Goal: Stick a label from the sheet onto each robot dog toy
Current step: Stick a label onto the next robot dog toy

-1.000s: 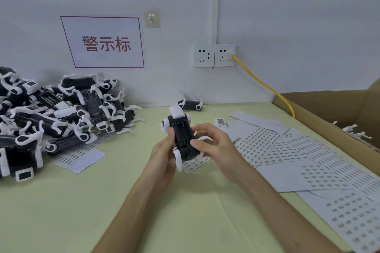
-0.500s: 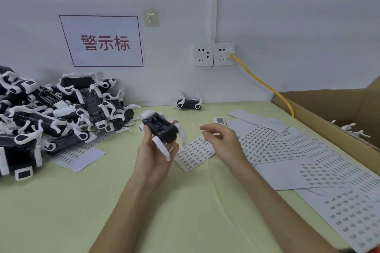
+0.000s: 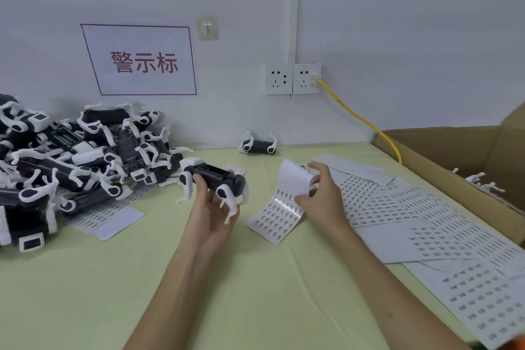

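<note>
- Mid-task at a labelling bench: left hand [image 3: 208, 202] gripping a black-and-white robot dog toy [image 3: 216, 179] belly-up above the pale green table [image 3: 85, 278], white legs splayed outward.
- Right hand [image 3: 318, 196] curled on a small label sheet [image 3: 279, 207], bending its far edge up and over; near end flat on the table, just right of the held toy.
- Judged to be the label-picking step: no label seen on a fingertip yet, and none discernible on the toy's underside.
- Next move likely calling for a single sticker peeled from the curled sheet, then pressed flat onto the smooth black belly while the left grip steadies the body.
- Hard glossy plastic on the toy; thin, flexible, glossy backing paper on the sheet, printed with rows of tiny dark labels.
- Heaped at far left, a tangled pile of toys [image 3: 71, 162]; alone by the far wall, one more toy [image 3: 259, 145].
- Spread at right, overlapping larger label sheets [image 3: 412, 213] beside an open cardboard box [image 3: 454, 150] of matte brown board.
</note>
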Demonstrator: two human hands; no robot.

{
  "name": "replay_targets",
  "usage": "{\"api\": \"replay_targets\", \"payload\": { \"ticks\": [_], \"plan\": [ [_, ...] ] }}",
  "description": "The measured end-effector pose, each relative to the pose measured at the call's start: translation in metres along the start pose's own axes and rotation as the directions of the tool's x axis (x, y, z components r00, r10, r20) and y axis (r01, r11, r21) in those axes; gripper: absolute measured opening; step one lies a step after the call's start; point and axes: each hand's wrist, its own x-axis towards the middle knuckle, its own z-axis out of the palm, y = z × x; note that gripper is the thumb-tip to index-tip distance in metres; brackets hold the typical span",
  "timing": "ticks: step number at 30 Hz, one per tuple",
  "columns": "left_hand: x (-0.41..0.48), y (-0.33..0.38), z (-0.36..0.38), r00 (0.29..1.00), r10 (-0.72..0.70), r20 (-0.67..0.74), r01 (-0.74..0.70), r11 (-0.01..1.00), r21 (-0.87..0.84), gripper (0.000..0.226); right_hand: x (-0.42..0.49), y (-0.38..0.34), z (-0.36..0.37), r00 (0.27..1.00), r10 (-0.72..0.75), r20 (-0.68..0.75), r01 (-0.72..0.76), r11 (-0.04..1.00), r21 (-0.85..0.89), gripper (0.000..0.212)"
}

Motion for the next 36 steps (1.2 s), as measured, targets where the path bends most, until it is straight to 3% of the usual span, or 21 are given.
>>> {"api": "replay_targets", "payload": {
  "ticks": [2, 4, 6, 8, 10, 11, 13, 16, 21, 24, 28, 31, 33, 36],
  "plan": [
    [0.0, 0.0, -0.001, 1.0, 0.017, 0.024, -0.018, 0.999, 0.033, 0.071, 0.0, -0.005, -0.001, 1.0, 0.009, -0.012, -0.006, 0.973, 0.23, 0.078],
    [0.0, 0.001, -0.001, 0.999, 0.019, -0.028, -0.019, 1.0, 0.021, 0.057, 0.0, -0.01, -0.002, 0.999, 0.048, 0.02, -0.052, 0.907, 0.418, 0.079],
    [0.0, 0.001, -0.002, 0.992, -0.024, -0.126, 0.02, 0.999, -0.028, 0.056, 0.0, -0.013, -0.004, 0.996, 0.07, 0.056, -0.089, 0.85, 0.519, 0.077],
    [-0.001, 0.001, 0.0, 0.987, -0.048, -0.156, 0.056, 0.997, 0.051, 0.057, 0.0, -0.013, -0.007, 0.993, 0.086, 0.081, -0.117, 0.801, 0.587, 0.072],
    [-0.006, 0.0, 0.005, 0.994, -0.022, -0.104, 0.041, 0.983, 0.179, 0.033, 0.001, -0.015, -0.009, 0.991, 0.094, 0.092, -0.131, 0.779, 0.613, 0.064],
    [-0.009, 0.0, 0.008, 0.996, -0.049, -0.075, 0.065, 0.972, 0.224, 0.029, 0.001, -0.016, -0.009, 0.992, 0.09, 0.093, -0.128, 0.786, 0.605, 0.061],
    [-0.011, -0.001, 0.009, 0.996, -0.082, -0.03, 0.088, 0.937, 0.339, 0.051, 0.0, -0.018, -0.008, 0.993, 0.064, 0.102, -0.111, 0.809, 0.577, 0.061],
    [-0.008, -0.007, 0.004, 0.999, -0.041, 0.025, 0.025, 0.894, 0.447, 0.059, -0.007, -0.023, -0.008, 0.989, -0.028, 0.148, -0.058, 0.836, 0.545, 0.059],
    [-0.006, -0.014, 0.008, 0.996, -0.057, 0.069, 0.021, 0.901, 0.433, 0.07, -0.022, -0.035, -0.008, 0.972, -0.181, 0.148, 0.103, 0.899, 0.426, 0.028],
    [-0.005, -0.015, 0.01, 0.998, -0.017, 0.064, -0.013, 0.897, 0.442, 0.05, -0.023, -0.035, -0.007, 0.966, -0.241, 0.087, 0.203, 0.928, 0.313, 0.01],
    [-0.009, -0.017, 0.01, 0.996, 0.009, 0.086, -0.048, 0.88, 0.472, 0.032, -0.025, -0.035, -0.001, 0.943, -0.331, 0.037, 0.316, 0.925, 0.212, 0.016],
    [-0.01, -0.018, 0.011, 0.997, 0.024, 0.076, -0.058, 0.872, 0.487, 0.033, -0.027, -0.034, 0.003, 0.867, -0.498, -0.022, 0.498, 0.867, 0.015, 0.019],
    [-0.009, -0.019, 0.011, 0.997, 0.045, 0.058, -0.067, 0.873, 0.483, 0.034, -0.028, -0.034, 0.005, 0.8, -0.6, -0.009, 0.6, 0.8, 0.016, 0.015],
    [-0.01, -0.018, 0.011, 0.995, 0.07, 0.069, -0.094, 0.882, 0.462, 0.028, -0.029, -0.034, 0.007, 0.787, -0.612, 0.081, 0.603, 0.79, 0.111, 0.011]
  ]
}}
